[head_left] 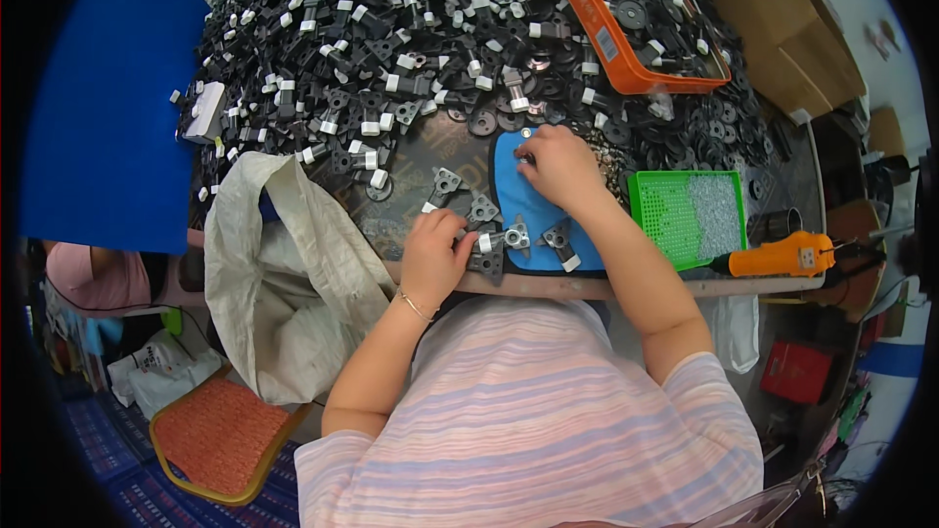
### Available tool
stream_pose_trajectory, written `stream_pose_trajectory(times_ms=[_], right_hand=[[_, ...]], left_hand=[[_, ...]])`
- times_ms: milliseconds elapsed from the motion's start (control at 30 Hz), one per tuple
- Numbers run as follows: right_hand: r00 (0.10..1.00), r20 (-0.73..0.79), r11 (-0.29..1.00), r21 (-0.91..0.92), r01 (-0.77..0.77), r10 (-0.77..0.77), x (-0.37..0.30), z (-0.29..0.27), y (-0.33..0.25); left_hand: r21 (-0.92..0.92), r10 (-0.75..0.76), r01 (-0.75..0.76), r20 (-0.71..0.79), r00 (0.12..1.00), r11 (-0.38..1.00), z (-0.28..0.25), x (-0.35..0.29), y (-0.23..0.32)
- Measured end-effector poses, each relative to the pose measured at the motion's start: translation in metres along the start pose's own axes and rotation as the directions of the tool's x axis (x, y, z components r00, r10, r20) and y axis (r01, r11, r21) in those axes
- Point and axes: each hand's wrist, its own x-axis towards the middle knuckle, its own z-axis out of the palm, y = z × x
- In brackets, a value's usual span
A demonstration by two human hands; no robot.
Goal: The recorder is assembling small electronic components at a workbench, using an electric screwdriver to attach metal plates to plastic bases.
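Note:
My left hand (pixel 433 252) is at the table's front edge, its thumb and fingers closed on a black plastic part with a white collar (pixel 486 242). Several similar black bracket-like parts lie around it, such as a triangular-ended part (pixel 446 182) beyond the fingers. On the blue mat (pixel 533 205), another bracket part (pixel 561 244) rests to the right of that hand. Over the mat's far end is my right hand (pixel 564 168), fingers curled into a pinch. Whatever it grips is mostly hidden. A small shiny round piece (pixel 526 133) sits just beyond its fingertips.
A large heap of black-and-white parts (pixel 342 49) covers the far table. An orange tray (pixel 626 78) stands at back right, near a cardboard box (pixel 792 29). A green basket (pixel 641 215) holds small silvery pieces, with an orange power screwdriver (pixel 782 256) beside it. A white sack (pixel 245 284) hangs left.

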Motion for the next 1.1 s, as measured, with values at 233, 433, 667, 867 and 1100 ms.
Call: stream_pose_trajectory(times_ms=[233, 433, 667, 867, 1100], right_hand=[[0.999, -0.054, 0.998, -0.066, 0.005, -0.008, 0.01, 0.011, -0.001], [0.998, -0.018, 0.978, 0.201, -0.054, 0.059, 0.005, -0.001, -0.009], [0.969, 0.239, 0.869, 0.49, -0.059, -0.068, -0.01, 0.008, -0.029], [0.979, 0.203, 0.877, 0.467, -0.115, 0.02, -0.013, 0.011, -0.036], [0.986, 0.162, 0.879, 0.473, -0.054, -0.026, -0.015, 0.013, -0.04]], left_hand=[[-0.122, 0.039, -0.042, -0.03, 0.999, 0.992, 0.002, -0.001, -0.005], [-0.14, 0.055, -0.06, -0.041, 0.998, 0.988, 0.002, -0.002, -0.005], [-0.13, 0.077, -0.081, -0.04, 0.996, 0.988, 0.004, -0.002, -0.005], [-0.144, 0.075, -0.081, -0.043, 0.996, 0.986, 0.003, -0.003, -0.004], [-0.143, 0.088, -0.095, -0.056, 0.995, 0.985, 0.004, -0.002, -0.005]])
